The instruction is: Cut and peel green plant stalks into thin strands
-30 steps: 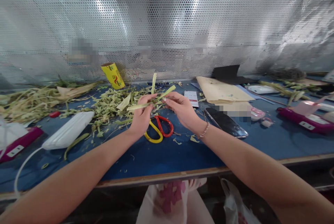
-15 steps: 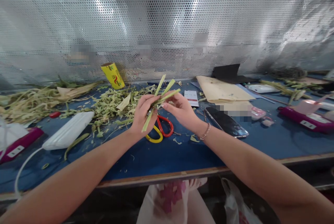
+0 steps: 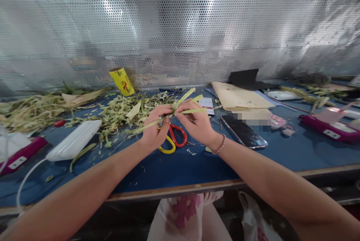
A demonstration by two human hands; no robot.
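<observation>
Both hands meet above the middle of the blue table, pinching green leaf strips (image 3: 184,96). My left hand (image 3: 155,126) grips them between thumb and fingers, with one strip end sticking out to the left. My right hand (image 3: 197,123) is closed on the strips close to the left fingertips, and several ends fan out to the upper right. Just below the hands lie scissors (image 3: 180,142) with one red and one yellow handle loop; their blades are hidden. Behind the left hand spreads a pile of small knotted green pieces (image 3: 119,111).
A white power bank (image 3: 74,140) with a cable and a yellow roll (image 3: 123,81) are to the left. On the right are a phone (image 3: 244,131), brown paper (image 3: 239,96) and a purple power strip (image 3: 330,128). A perforated metal screen (image 3: 180,27) stands behind.
The strips have swung to a flatter angle, their upper ends further right. My left hand's strip end now points left instead of down. The right fingers have closed in toward the left fingertips.
</observation>
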